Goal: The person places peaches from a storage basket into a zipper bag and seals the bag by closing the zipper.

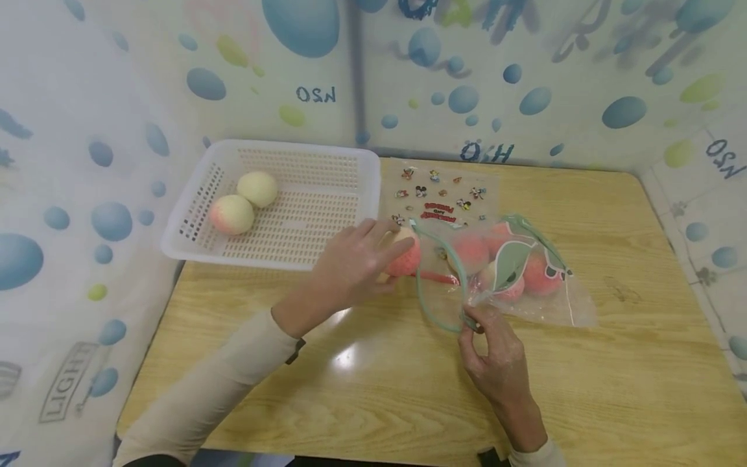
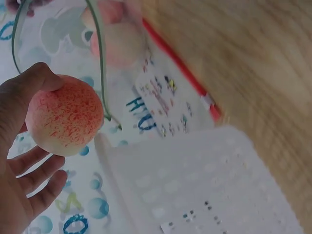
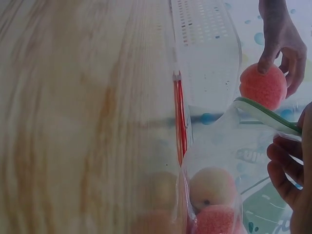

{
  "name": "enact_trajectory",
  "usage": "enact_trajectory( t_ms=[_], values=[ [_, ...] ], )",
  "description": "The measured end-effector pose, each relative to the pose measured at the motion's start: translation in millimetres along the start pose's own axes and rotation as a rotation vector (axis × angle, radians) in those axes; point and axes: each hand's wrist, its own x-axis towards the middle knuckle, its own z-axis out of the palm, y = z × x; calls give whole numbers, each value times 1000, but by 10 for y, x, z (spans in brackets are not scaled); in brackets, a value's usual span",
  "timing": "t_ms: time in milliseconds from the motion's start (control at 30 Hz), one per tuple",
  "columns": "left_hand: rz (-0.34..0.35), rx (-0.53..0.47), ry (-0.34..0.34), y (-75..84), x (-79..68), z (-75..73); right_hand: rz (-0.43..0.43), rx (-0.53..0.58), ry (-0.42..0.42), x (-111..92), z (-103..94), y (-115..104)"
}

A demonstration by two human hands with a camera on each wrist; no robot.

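My left hand (image 1: 356, 263) grips a pink and cream toy peach (image 1: 404, 253) between thumb and fingers, beside the mouth of a clear zip bag (image 1: 574, 305). In the left wrist view the peach (image 2: 66, 116) shows whole, with the thumb on top. The bag's green-edged mouth gapes toward the peach, and several peaches (image 1: 541, 274) lie inside it. My right hand (image 1: 496, 357) pinches the near edge of that mouth. In the right wrist view its fingers (image 3: 287, 168) curl at the green rim (image 3: 268, 114).
A white perforated basket (image 1: 271, 259) stands at the back left with two peaches (image 1: 232, 215) in it. Behind the zip bag lies a flat clear bag (image 1: 440, 191) with cartoon prints and a red edge. A patterned curtain (image 1: 467, 65) borders the wooden table.
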Motion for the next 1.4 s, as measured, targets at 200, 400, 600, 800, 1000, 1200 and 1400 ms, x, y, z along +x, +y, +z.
enact_trajectory(
  t_ms=[200,400,600,800,1000,1200,1400],
  values=[
    [69,-64,68,144,-18,125,-9,-3,-3,2,1,9],
    [105,-110,104,251,-20,228,15,-26,-34,-8,-9,5],
    [105,-136,59,304,-50,333,25,-23,-47,-7,-17,11],
    [128,-78,20,355,-119,475,30,-51,-65,-6,-24,8],
    [173,-32,-5,391,-171,602,14,-49,-46,3,-11,21],
    [155,-44,21,393,-178,598,30,-44,-52,-6,-10,21],
    [113,-30,48,365,-202,596,28,-43,-42,-2,-18,26]
  ],
)
